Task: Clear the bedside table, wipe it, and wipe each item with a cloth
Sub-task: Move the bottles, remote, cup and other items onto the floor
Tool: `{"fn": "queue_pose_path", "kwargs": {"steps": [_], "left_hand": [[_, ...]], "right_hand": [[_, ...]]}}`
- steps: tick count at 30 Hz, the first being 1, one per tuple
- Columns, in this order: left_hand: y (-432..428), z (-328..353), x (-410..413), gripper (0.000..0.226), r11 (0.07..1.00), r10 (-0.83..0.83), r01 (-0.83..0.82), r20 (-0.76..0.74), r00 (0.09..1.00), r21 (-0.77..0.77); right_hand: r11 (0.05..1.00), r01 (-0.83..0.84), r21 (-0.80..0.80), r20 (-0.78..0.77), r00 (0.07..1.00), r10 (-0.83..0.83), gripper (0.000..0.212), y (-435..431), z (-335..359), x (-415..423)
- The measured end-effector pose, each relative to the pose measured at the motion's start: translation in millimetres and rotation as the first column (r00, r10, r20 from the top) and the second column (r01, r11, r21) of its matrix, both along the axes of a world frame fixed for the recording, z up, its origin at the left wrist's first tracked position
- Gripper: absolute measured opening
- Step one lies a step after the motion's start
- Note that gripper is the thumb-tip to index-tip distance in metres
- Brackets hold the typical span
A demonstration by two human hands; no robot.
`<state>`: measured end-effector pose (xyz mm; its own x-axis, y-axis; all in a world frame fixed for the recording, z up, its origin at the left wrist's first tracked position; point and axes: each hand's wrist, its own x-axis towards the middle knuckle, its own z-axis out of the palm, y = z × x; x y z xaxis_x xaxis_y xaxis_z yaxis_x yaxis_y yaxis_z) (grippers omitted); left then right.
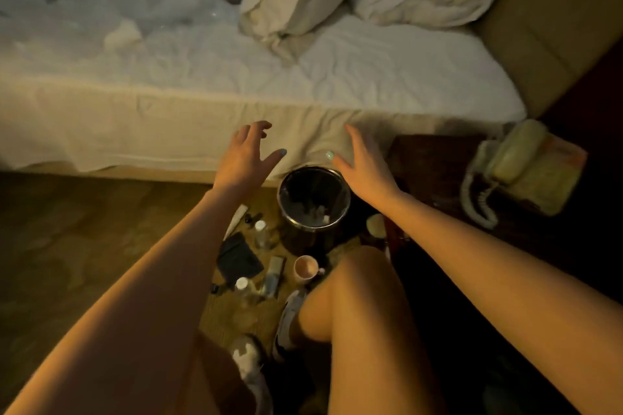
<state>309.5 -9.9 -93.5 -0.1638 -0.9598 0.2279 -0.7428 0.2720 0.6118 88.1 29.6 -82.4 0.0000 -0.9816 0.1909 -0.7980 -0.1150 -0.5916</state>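
Dim warm light, soft motion blur, bowed wide-angle edges.

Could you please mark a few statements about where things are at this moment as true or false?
1. Both the left hand and the right hand hold nothing, fingers spread. True.
2. The telephone lies on the bed. False: it sits on the dark bedside table.
3. The waste bin stands on the floor beside the bed, just below the hands. True.
4. The pink cup stands on the bedside table. False: it is on the floor, near the person's knee.
5. A dark pouch lies on the floor to the left of the cup. True.
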Motion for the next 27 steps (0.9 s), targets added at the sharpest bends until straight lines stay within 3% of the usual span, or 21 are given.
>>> {"fn": "queue_pose_path", "kwargs": {"steps": [7, 14, 18, 21, 27], "left_hand": [[10, 8, -143, 0.050, 0.980, -0.199, 0.199, -0.042, 0.979, 0.004], [12, -4, -278, 0.045, 0.902, -0.428, 0.428, -0.009, 0.904, 0.051], [12, -19, -339, 0.045, 0.863, -0.502, 0.500, 0.012, 0.865, 0.071], [1, -28, -370, 0.043, 0.863, -0.496, 0.493, -0.003, 0.868, 0.108], [-31, -38, -427, 0.055, 0.848, -0.424, 0.444, -0.133, 0.896, 0.290]], "right_hand": [[0.951, 0.305, 0.056, 0.005, 0.952, -0.305, 0.064, 47, 9, -148], [0.771, 0.626, 0.118, 0.172, 0.752, -0.636, 0.056, 81, -12, -270], [0.695, 0.692, 0.194, 0.250, 0.650, -0.717, 0.056, 87, -34, -310], [0.664, 0.729, 0.165, 0.328, 0.594, -0.734, 0.053, 83, -45, -331], [0.629, 0.759, 0.171, 0.436, 0.514, -0.739, 0.045, 68, -58, -365]]}}
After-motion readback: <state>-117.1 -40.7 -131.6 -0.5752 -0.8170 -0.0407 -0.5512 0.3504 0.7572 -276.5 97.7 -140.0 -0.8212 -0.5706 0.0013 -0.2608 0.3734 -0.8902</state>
